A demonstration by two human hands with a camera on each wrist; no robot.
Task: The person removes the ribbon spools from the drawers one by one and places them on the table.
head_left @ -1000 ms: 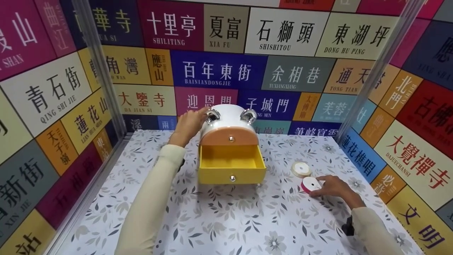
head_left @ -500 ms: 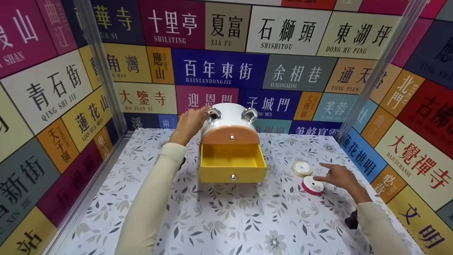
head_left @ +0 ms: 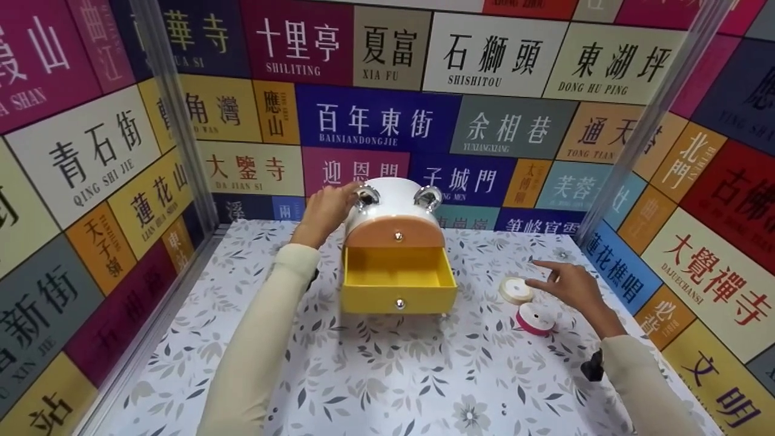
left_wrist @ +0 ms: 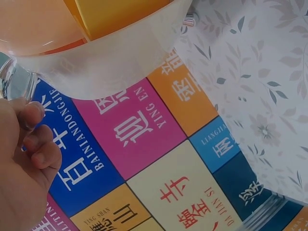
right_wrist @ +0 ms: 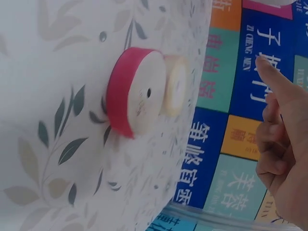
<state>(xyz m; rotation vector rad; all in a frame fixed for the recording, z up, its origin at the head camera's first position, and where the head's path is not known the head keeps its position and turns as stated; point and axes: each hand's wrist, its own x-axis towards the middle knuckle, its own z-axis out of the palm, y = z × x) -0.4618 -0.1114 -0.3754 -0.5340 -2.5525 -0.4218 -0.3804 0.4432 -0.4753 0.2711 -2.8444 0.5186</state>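
A small white drawer box (head_left: 393, 197) with shiny silver ears stands toward the back of the table. Its yellow lower drawer (head_left: 398, 300) is pulled out, and its orange upper drawer (head_left: 392, 233) is closed. My left hand (head_left: 327, 212) grips the box's left silver ear (left_wrist: 14, 79), with fingers curled in the left wrist view. Two ribbon spools lie flat at the right: a cream one (head_left: 513, 292) and, nearer me, a pink-red one (right_wrist: 122, 91). Over the cream spool hovers my right hand (head_left: 572, 289), thumb and index finger spread, holding nothing.
The table (head_left: 363, 375) wears a white leaf-patterned cover. Walls of coloured panels with printed characters (head_left: 375, 118) enclose it at the back and both sides. Clear corner posts (head_left: 648, 121) rise at the back left and back right.
My right hand has let go of the pink-red ribbon spool, lifted, and moved back over the cream one. The pink-red spool now lies flat. My left hand stays at the ear.
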